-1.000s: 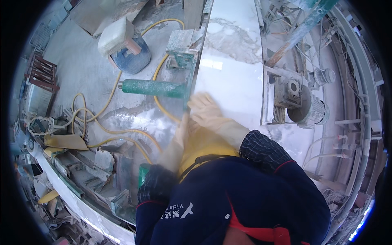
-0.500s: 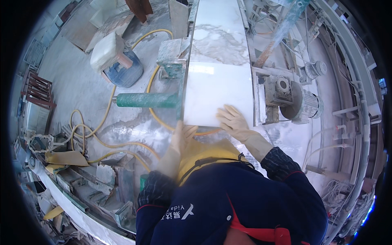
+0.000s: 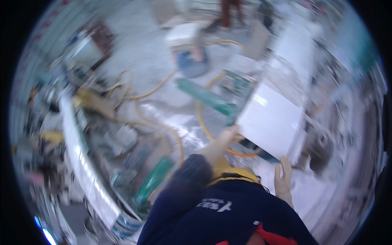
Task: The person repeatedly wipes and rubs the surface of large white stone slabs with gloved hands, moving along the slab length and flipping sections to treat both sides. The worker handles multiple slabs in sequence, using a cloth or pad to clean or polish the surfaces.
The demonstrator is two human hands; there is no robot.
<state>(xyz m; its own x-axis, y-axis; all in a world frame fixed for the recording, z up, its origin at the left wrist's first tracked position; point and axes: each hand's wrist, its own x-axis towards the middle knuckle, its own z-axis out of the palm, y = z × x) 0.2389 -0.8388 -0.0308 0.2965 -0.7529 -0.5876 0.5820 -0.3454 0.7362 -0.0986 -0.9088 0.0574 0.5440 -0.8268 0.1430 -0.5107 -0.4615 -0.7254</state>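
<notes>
Left hand (image 3: 231, 135) sits at white slab (image 3: 270, 116) corner, grip too blurred to tell; right hand (image 3: 283, 178) spread, empty, by near edge.

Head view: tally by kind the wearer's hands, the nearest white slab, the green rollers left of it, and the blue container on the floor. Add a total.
Hands: 2, the left hand and the right hand
Nearest white slab: 1
Green rollers: 2
Blue container: 1
Total: 6
</notes>
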